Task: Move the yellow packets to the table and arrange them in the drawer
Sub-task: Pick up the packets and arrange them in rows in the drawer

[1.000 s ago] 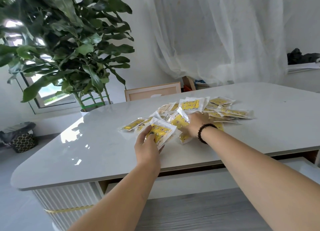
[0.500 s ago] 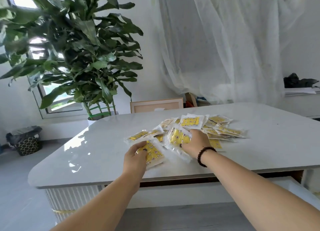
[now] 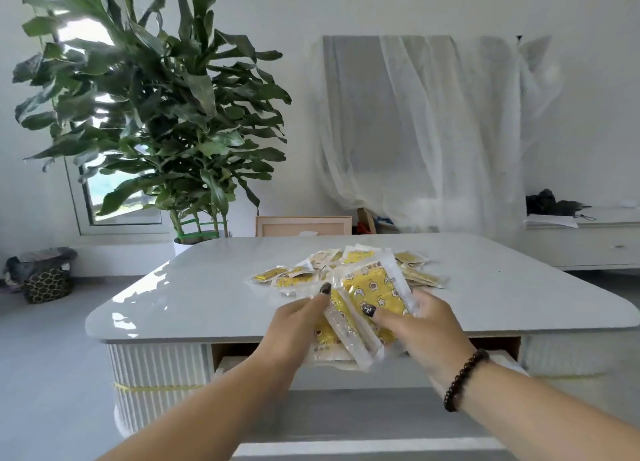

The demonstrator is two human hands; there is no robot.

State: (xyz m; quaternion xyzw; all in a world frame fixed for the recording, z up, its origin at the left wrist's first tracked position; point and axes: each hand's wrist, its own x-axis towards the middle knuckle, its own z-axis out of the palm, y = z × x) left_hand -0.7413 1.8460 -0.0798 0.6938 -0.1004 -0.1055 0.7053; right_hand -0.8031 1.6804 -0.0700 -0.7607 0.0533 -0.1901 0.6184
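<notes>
Above the table's (image 3: 207,287) near edge, left hand (image 3: 294,325) and right hand (image 3: 415,325) both grasp a bundle of yellow packets (image 3: 370,298); loose packets (image 3: 298,277) lie behind

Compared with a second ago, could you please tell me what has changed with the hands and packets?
Both hands, left hand and right hand, have lifted a bundle of yellow packets off the table and drawn it toward the person, over the open drawer. The remaining pile stays on the table.
</notes>
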